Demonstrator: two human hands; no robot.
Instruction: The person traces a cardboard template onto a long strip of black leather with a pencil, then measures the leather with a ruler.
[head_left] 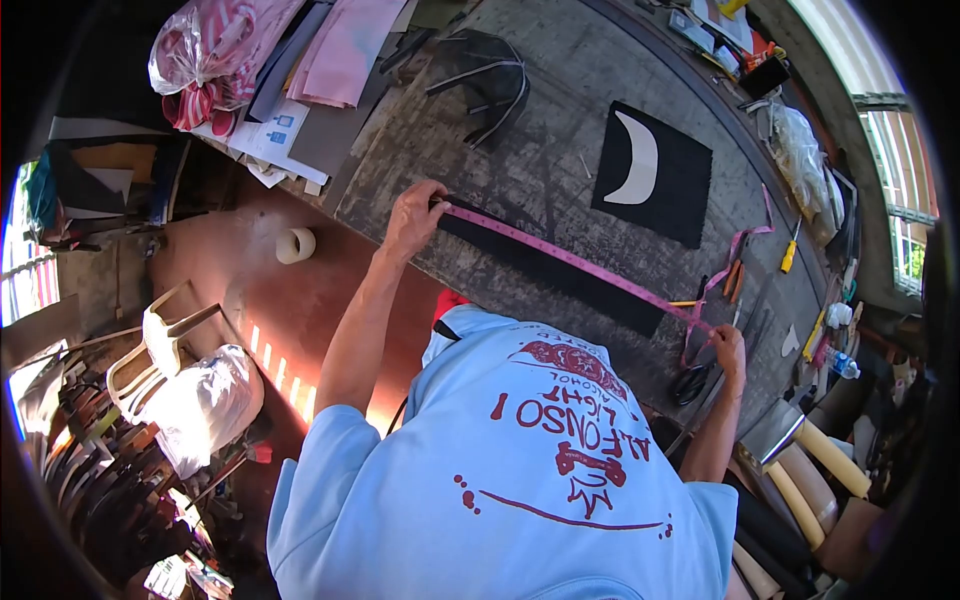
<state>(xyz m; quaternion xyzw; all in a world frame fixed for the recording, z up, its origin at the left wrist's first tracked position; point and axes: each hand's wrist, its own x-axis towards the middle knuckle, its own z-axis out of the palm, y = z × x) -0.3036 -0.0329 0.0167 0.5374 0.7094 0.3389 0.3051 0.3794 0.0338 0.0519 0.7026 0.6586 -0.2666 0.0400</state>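
My left hand [415,218] pinches one end of a pink measuring tape [560,253] at the table's near left edge. The tape runs taut and slanting along a long black strip of material [590,293] that lies flat on the table. Further along, my right hand [730,350] has closed its fingers on the tape, whose loose remainder curls away up the table. Dark-handled scissors [688,385] lie just left of my right hand. Beyond the strip, a white crescent-shaped piece [637,158] rests on a black square of material [685,205].
A black piece with pale edging [490,85] lies on the worn table [560,130]. Pink material [345,50] is stacked at the back left. A yellow-handled screwdriver [790,250] and other tools line the right side. A chair [160,345] and a tape roll [295,245] are on the left floor.
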